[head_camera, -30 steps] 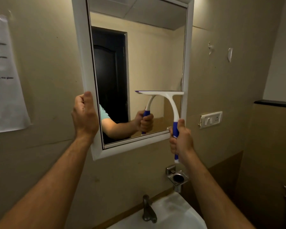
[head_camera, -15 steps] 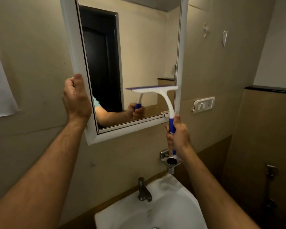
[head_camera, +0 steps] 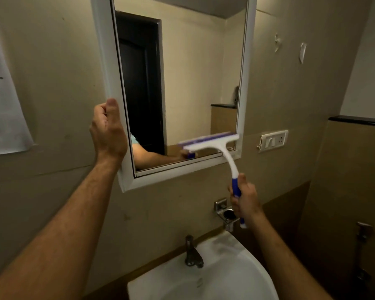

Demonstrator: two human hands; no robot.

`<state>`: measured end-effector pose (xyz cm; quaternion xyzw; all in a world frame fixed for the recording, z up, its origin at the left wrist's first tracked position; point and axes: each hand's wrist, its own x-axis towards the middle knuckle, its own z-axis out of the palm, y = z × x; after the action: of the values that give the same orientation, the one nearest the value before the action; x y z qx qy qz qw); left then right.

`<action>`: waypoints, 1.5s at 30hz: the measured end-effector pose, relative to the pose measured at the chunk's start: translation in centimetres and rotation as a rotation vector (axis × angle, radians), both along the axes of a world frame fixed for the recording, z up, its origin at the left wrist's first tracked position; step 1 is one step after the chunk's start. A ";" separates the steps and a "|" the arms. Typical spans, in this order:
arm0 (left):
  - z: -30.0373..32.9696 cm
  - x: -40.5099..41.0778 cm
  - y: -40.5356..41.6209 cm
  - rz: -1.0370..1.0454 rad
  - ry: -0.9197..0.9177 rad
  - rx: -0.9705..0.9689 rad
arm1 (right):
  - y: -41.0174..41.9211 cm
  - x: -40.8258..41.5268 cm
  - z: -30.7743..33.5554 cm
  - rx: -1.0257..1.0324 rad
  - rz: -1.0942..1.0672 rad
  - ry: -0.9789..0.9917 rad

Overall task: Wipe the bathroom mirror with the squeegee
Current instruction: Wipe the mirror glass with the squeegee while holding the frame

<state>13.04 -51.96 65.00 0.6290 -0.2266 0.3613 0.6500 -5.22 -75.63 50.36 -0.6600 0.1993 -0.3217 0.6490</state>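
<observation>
The right hand has its fingers wrapped around the blue handle of the squeegee, whose blade lies at the lower right of the mirror, near the bottom frame. The left hand clasps the frame's left edge. This stroke looks nearly finished; the glass to the left probably remains, with open room above.

Bare forearms — a teal short sleeve reflected.

Head view, close, facing mirror slightly upward
</observation>
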 end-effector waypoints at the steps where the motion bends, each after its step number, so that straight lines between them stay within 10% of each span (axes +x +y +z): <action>1: 0.0 0.1 0.0 -0.002 0.003 -0.005 | -0.2 0.2 1.2 0.005 0.001 -0.031; 45: -0.1 0.1 -0.2 -0.081 0.039 -0.101 | 12.0 1.3 -0.6 -0.065 0.230 -0.135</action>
<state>13.14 -52.15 64.94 0.5927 -0.2204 0.3335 0.6993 -3.92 -63.67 49.73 -0.6759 0.0679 -0.2953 0.6718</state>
